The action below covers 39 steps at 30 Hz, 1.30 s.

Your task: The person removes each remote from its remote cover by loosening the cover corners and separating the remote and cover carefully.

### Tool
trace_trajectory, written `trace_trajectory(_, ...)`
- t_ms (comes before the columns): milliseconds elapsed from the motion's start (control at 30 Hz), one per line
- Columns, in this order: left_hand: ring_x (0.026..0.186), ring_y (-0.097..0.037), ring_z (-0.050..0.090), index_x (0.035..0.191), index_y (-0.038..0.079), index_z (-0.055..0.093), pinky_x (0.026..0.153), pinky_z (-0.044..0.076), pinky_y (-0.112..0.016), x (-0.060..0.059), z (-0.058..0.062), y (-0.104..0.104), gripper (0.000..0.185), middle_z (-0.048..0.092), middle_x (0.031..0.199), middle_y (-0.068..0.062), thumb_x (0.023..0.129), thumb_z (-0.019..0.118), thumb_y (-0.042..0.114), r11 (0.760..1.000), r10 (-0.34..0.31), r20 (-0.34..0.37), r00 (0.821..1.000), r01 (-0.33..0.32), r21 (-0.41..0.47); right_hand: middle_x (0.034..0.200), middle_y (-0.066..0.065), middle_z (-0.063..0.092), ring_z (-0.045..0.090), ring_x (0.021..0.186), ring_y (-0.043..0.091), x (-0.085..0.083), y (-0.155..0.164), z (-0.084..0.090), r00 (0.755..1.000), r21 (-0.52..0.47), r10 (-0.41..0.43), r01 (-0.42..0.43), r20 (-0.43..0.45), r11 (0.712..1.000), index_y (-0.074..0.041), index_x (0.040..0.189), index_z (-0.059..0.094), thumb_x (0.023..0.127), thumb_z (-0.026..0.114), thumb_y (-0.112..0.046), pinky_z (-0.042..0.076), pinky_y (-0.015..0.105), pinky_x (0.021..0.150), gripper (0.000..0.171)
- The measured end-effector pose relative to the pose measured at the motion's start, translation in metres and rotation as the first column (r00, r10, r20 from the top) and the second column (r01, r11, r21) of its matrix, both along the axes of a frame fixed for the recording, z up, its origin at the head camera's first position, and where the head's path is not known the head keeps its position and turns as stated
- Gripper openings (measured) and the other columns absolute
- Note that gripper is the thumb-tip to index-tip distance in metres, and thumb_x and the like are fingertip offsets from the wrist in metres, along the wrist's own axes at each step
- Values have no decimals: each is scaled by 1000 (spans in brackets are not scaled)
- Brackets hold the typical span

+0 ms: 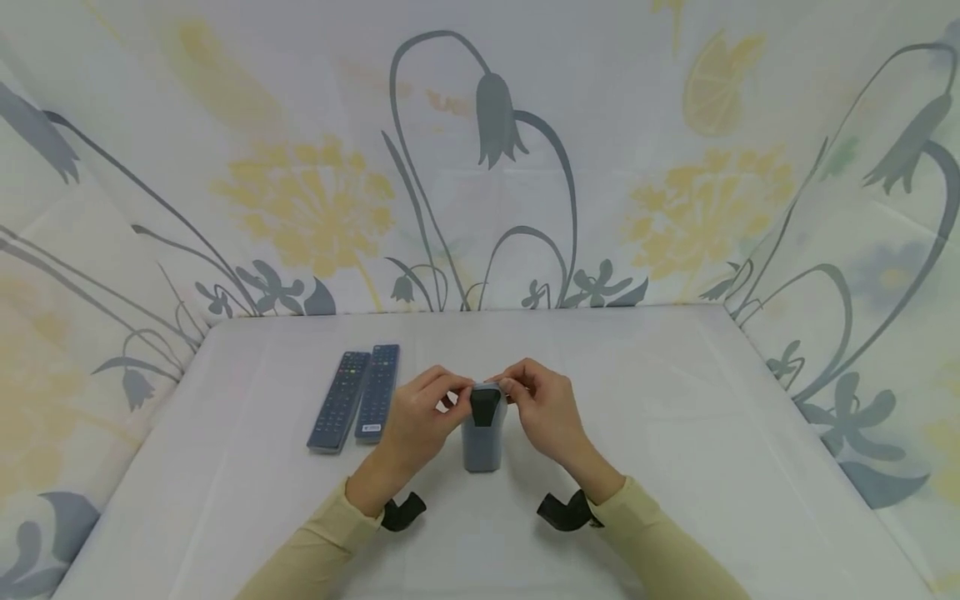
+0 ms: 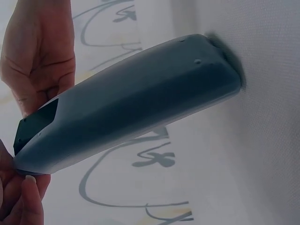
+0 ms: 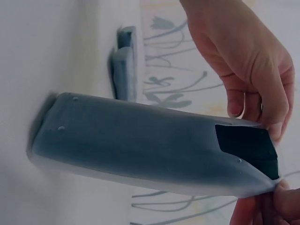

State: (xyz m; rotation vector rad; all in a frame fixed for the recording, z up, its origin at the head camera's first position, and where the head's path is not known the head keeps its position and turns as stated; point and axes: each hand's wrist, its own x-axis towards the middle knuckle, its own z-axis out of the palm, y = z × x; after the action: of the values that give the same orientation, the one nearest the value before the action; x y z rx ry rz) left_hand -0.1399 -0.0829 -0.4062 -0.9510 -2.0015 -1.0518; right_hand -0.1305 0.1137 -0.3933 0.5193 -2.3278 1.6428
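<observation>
A remote control in a blue-grey translucent cover (image 1: 482, 448) stands on end on the white table, its back towards me. Near the top, a dark patch (image 3: 248, 145) of the remote shows through a gap in the cover. My left hand (image 1: 422, 417) pinches the cover's upper edge on the left side with thumb and fingertips. On the other side, my right hand (image 1: 546, 408) pinches the same top edge. Both wrist views show the lower end of the covered remote resting against the table, with small raised dots on its back.
Two more remote controls lie side by side left of my left hand, the outer remote (image 1: 339, 404) and the inner remote (image 1: 377, 392). Under my wrists are black curved mounts (image 1: 562, 511). A flower-printed cloth (image 1: 480, 192) hangs behind the table and at its sides.
</observation>
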Motion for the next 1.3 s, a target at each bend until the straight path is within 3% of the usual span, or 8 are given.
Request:
trace_trajectory(267, 73, -13, 65, 91, 2, 73, 60, 52, -20, 2, 2, 1, 6, 65, 83, -4, 88, 68, 1, 1000, 14, 63, 998, -14, -3, 92, 10, 74, 66, 76, 20, -5, 1, -2, 989, -73, 13, -2, 144, 997, 0, 92, 67, 96, 62, 2, 57, 47, 75, 7)
trace_trajectory(500, 72, -13, 65, 90, 2, 74, 59, 53, -21, 3, 1, 2, 8, 66, 82, -4, 85, 70, -3, 999, 22, 119, 993, -27, 36, 92, 12, 72, 66, 78, 20, -7, -1, -6, 977, -137, 34, -5, 210, 991, 2, 94, 66, 97, 59, 2, 57, 39, 75, 7)
trace_trajectory(633, 70, -12, 65, 90, 2, 75, 59, 54, -23, 2, 0, 3, 9, 67, 81, -4, 84, 71, -4, 997, 30, 165, 986, -42, 69, 90, 11, 72, 64, 76, 19, -8, -3, -9, 979, -143, 7, 23, 204, 989, 2, 93, 66, 96, 59, 5, 57, 41, 74, 8)
trace_trajectory(933, 68, -12, 68, 90, 2, 78, 59, 56, -23, 2, 0, 5, 11, 71, 79, -4, 83, 71, -4, 986, 27, 221, 975, -62, 153, 84, 9, 68, 56, 70, 15, -4, -9, -12, 990, -160, -28, 50, 139, 986, 2, 92, 67, 95, 61, 6, 47, 23, 62, 7)
trace_trajectory(1100, 72, -15, 70, 93, 2, 79, 62, 57, -25, 2, 2, 5, 11, 73, 81, -5, 85, 72, -3, 976, 18, 319, 948, -86, 200, 83, 8, 67, 55, 70, 16, -5, -9, -13, 990, -164, -31, 54, 139, 985, 1, 93, 68, 95, 62, 3, 47, 26, 62, 7)
trace_trajectory(1300, 71, -17, 70, 93, 5, 80, 63, 57, -27, 3, 5, 4, 10, 74, 83, -4, 87, 74, 0, 956, -3, 475, 880, -137, 259, 85, 10, 68, 56, 70, 18, -6, -11, -15, 995, -177, -14, 32, 102, 984, 2, 93, 69, 95, 64, 2, 48, 26, 63, 5)
